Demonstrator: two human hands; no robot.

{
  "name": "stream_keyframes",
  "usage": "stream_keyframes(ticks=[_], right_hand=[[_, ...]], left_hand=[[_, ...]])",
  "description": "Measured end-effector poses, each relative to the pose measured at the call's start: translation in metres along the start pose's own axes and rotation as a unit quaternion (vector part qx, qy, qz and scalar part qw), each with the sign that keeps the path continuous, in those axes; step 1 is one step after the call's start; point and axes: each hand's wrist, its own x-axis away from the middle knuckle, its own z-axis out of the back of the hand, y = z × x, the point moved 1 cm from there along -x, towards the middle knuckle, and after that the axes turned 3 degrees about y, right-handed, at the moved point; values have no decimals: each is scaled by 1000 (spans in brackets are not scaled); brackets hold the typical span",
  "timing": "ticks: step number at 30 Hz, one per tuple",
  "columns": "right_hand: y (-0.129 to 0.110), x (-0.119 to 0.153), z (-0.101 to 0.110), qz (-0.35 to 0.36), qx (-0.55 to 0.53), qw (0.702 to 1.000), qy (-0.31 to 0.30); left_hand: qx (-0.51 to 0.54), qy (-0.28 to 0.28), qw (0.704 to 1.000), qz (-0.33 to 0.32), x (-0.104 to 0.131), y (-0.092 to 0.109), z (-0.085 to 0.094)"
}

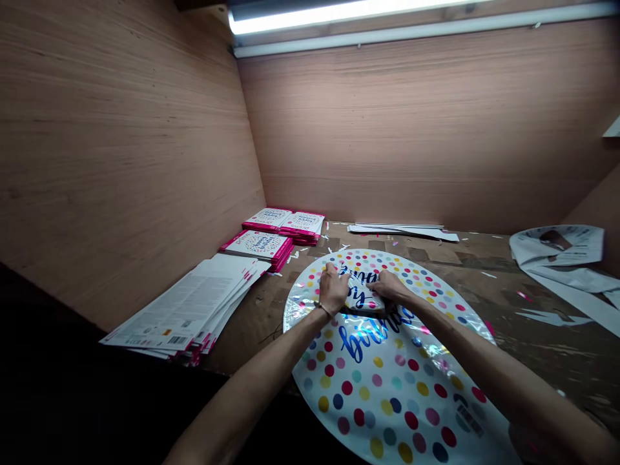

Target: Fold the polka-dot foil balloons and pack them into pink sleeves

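A large round foil balloon (387, 381), white with coloured dots and blue birthday lettering, lies flat on the brown worktop (533, 323). Its far part is folded toward me into a flap (361, 294). My left hand (333, 289) presses on the left side of that fold, fingers curled over it. My right hand (387, 286) rests on the right side of the fold, fingers flat on the foil. Both forearms stretch across the balloon from the near edge.
Stacks of pink-edged printed cards (259, 247) (285, 223) stand at the back left. A fanned pile of white printed sheets (194, 303) lies at the left edge. Flat white sheets (402, 229) lie at the back, crumpled paper (562, 252) at right. Wooden walls enclose the bench.
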Motion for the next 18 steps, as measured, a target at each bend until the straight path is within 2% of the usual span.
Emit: stream_keyframes(ticks=[2, 3, 4, 5, 6, 7, 10, 12, 14, 16, 18], right_hand=[[3, 16, -1, 11, -8, 1000, -15], [6, 25, -3, 18, -14, 999, -25], [9, 37, -6, 25, -22, 999, -36], [12, 49, -10, 32, -30, 998, -50], [15, 62, -14, 36, -37, 997, -65], [19, 76, -19, 38, -46, 995, -84], [31, 113, -29, 19, -97, 978, -183], [42, 127, -24, 17, -135, 961, -242], [52, 130, -10, 66, -165, 954, -243], [61, 127, 7, 168, -187, 948, -197], [65, 123, 17, 259, -198, 933, -153]], left_hand=[[-59, -44, 987, -146, 34, -3, 7], [-128, -90, 950, -270, 54, -6, 10], [-195, -127, 896, -378, 74, -12, 13], [-254, -142, 847, -446, 92, -19, 16], [-306, -148, 803, -489, 109, -26, 19], [-343, -140, 778, -508, 122, -33, 22], [-397, -80, 744, -531, 146, -50, 28], [-376, -47, 743, -552, 149, -56, 32], [-303, -34, 767, -564, 148, -56, 40], [-189, -40, 816, -544, 145, -52, 49], [-55, -69, 880, -466, 144, -43, 56]])
